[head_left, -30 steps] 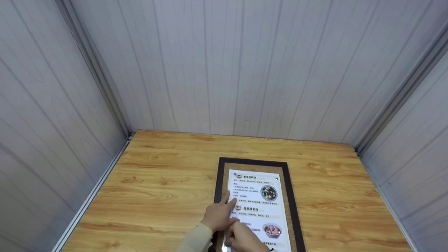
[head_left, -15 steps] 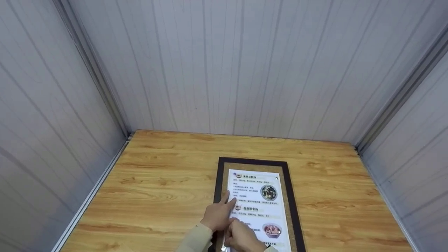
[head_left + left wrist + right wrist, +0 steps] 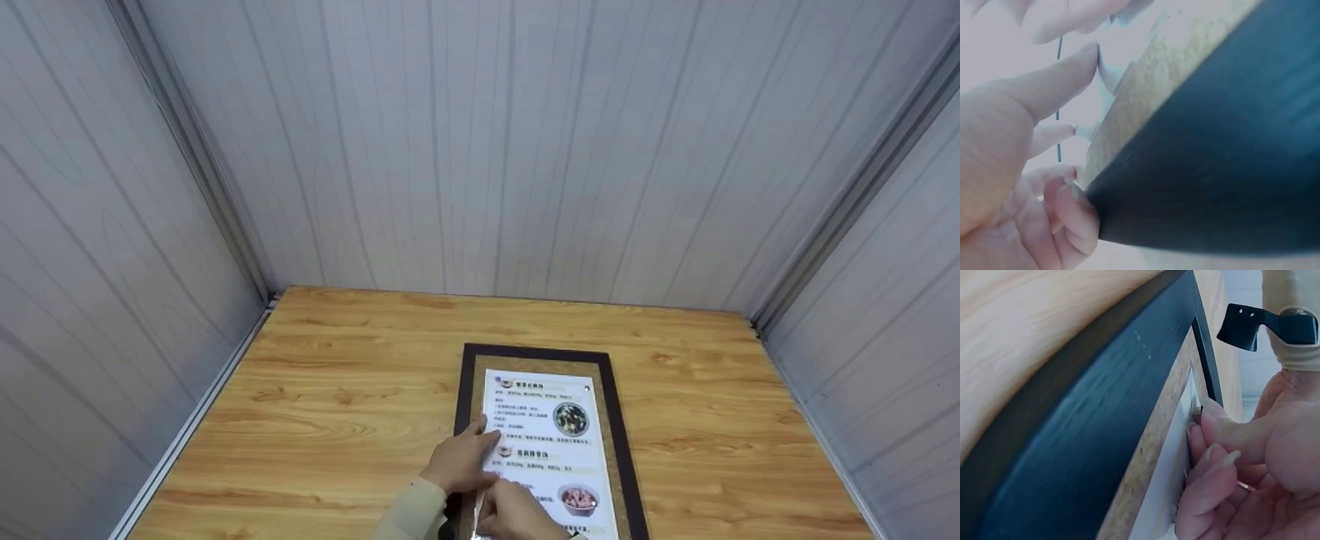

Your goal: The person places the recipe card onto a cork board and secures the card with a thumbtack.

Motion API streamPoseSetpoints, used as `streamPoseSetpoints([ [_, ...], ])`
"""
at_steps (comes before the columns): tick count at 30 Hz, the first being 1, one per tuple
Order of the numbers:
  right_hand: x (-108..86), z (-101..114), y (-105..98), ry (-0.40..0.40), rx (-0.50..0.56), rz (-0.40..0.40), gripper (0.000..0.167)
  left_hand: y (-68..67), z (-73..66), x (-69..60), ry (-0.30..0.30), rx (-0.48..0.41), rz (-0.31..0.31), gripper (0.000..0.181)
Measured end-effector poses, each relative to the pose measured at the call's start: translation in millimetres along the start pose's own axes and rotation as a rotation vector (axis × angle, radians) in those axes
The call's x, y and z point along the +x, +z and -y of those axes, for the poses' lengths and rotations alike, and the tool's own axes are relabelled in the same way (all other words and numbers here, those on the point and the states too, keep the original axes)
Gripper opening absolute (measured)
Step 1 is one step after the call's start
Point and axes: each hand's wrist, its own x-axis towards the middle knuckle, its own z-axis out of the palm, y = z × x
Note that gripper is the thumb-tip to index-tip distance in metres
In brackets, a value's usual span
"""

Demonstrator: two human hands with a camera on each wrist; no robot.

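Note:
A printed white sheet with food pictures (image 3: 551,442) lies on a dark-framed cork board (image 3: 621,420). My left hand (image 3: 459,459) rests on the sheet's left edge, its index finger and thumb area spread over paper and frame. In the left wrist view, fingertips of the left hand (image 3: 1010,129) touch the sheet, and lower fingers bend against the frame's side. Just below, my right hand (image 3: 517,510) is at the sheet's lower left. Its thumb and index finger pinch a small metallic pin (image 3: 1197,413) against the paper, mostly hidden by the fingertips.
The board lies on a wood-grain table (image 3: 337,405). Pale panelled walls (image 3: 480,150) enclose the back and both sides. A small round pin (image 3: 587,388) sits at the sheet's upper right corner, and a purple one (image 3: 498,379) at its upper left.
The head view has shifted slightly, so the board and hands sit a little lower and further left. Both hands keep nearly the same places on the sheet.

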Motion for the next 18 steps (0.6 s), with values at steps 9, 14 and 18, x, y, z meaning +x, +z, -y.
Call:
streamPoseSetpoints([
  [9, 0.8, 0.3, -0.9, 0.059, 0.064, -0.022, 0.018, 2.5, 2.4, -0.5, 0.004, 0.013, -0.033, 0.078],
  [14, -0.3, 1.2, -3.9, 0.071, 0.026, -0.079, 0.027, 1.2, -0.8, 2.7, 0.023, 0.035, -0.058, 0.081],
  [18, -0.9, 3.1, -1.9, 0.094, 0.017, -0.104, 0.032, 0.7, -2.0, 1.5, 0.017, 0.048, -0.061, 0.081],
])
